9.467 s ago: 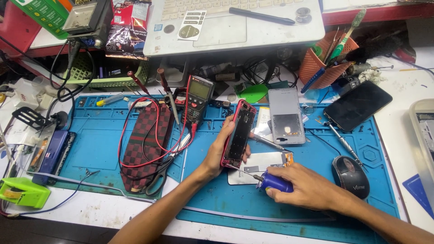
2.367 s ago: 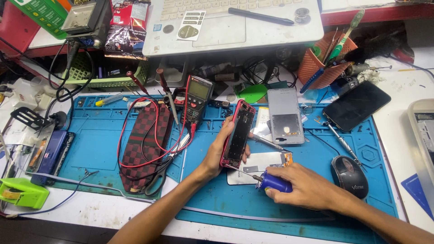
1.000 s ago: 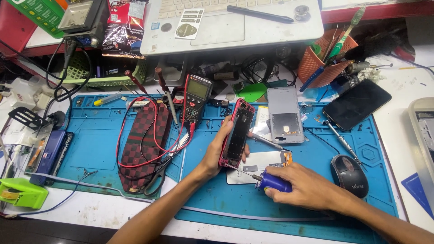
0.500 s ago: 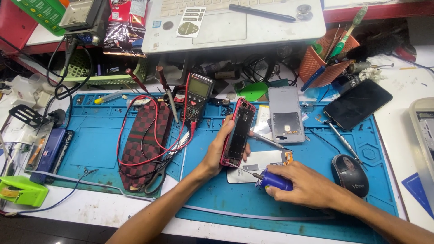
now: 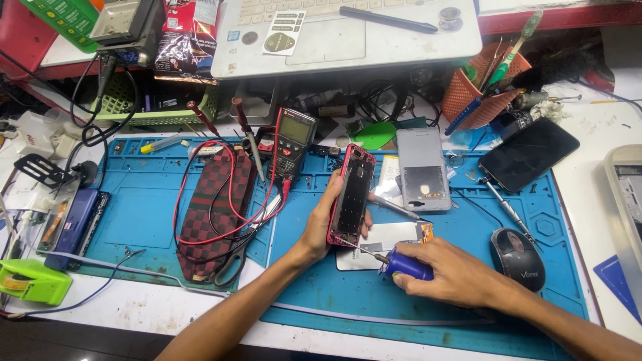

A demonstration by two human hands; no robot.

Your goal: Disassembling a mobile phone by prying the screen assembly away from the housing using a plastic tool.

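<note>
A red-framed smartphone (image 5: pixel 350 198), opened so its dark insides show, stands tilted above the middle of the blue work mat (image 5: pixel 154 214). The left hand (image 5: pixel 324 220) grips it along its left edge, thumb and fingers wrapped around the frame. The right hand (image 5: pixel 449 273) is closed on a blue-handled screwdriver (image 5: pixel 405 265), whose thin tip meets the phone's lower end. Just under the phone lies a pale detached panel (image 5: pixel 388 237) with an orange flex strip at its corner.

Right of the phone lie a grey phone back cover (image 5: pixel 422 169), a dark smartphone (image 5: pixel 528 154) face up and a black computer mouse (image 5: pixel 517 258). To the left sit a multimeter (image 5: pixel 293 139) with red and black leads looped over a chequered pouch (image 5: pixel 212 204). An orange tool cup (image 5: pixel 483 87) and a white laptop (image 5: pixel 341 30) stand behind, and a green device (image 5: pixel 33 281) sits at the near left edge.
</note>
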